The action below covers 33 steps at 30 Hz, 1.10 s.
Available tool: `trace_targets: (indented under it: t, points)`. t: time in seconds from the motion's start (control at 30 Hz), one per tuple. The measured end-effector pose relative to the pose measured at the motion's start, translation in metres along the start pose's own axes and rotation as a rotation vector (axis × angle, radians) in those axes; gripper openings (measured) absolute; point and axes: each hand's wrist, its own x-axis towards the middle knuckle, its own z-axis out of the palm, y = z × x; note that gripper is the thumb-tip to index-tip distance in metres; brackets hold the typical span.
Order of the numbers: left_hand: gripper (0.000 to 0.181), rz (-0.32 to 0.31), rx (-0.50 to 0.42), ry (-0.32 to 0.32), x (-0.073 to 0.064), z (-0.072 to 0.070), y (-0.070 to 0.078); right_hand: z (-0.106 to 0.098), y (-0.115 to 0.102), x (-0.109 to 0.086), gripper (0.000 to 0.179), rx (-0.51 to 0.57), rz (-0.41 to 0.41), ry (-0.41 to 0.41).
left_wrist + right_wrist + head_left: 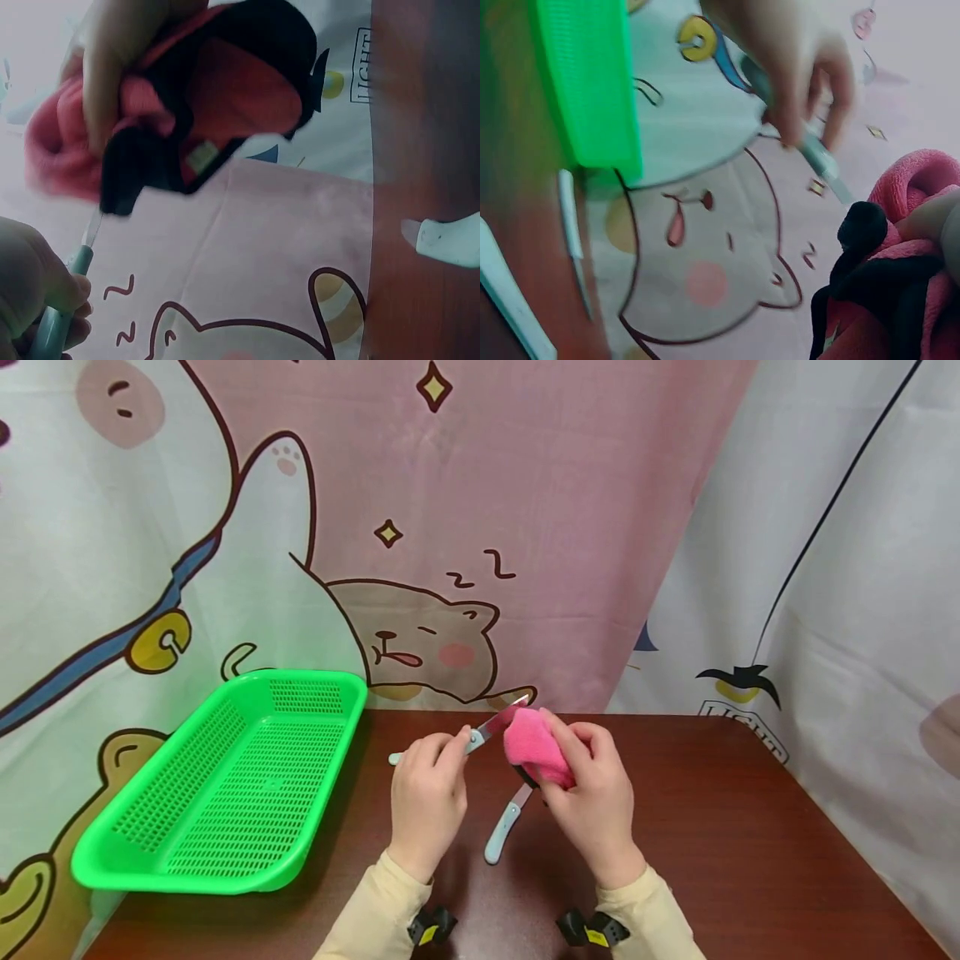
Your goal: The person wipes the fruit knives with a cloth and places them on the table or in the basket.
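In the head view my left hand [429, 797] grips a knife [475, 741] by its pale blue-grey handle, blade angled up to the right. Its blade runs up beside a pink fleecy cloth [531, 745], overlapping it in the left wrist view. My right hand [592, 793] pinches this bunched cloth between thumb and fingers. Black trim [885, 281] edges the cloth around an opening, and a small tag [201, 156] shows inside. Below the hands a second knife [504, 833] lies on the table. Another knife [571, 225] lies farther back, mostly hidden behind my left hand in the head view.
A green perforated plastic basket [273, 785] stands at the left of the brown table [735, 843]. Behind the table hangs a printed cartoon curtain [570, 527], with a white curtain [862, 568] along the right side.
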Motion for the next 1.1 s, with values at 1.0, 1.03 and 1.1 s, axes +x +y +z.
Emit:
trace_targets:
  t: [1.0, 1.03, 1.1]
  points:
    - [0.029, 0.045, -0.076, -0.016, -0.006, 0.007, 0.011, 0.011, 0.024, -0.002, 0.071, -0.108, 0.053, 0.024]
    - [0.029, 0.046, -0.077, -0.019, -0.006, 0.007, 0.011, 0.009, 0.026, -0.001, 0.070, -0.115, 0.067, 0.024]
    - [0.030, 0.047, -0.081, -0.025, -0.006, 0.007, 0.011, 0.004, 0.029, 0.001, 0.068, -0.133, 0.090, 0.029]
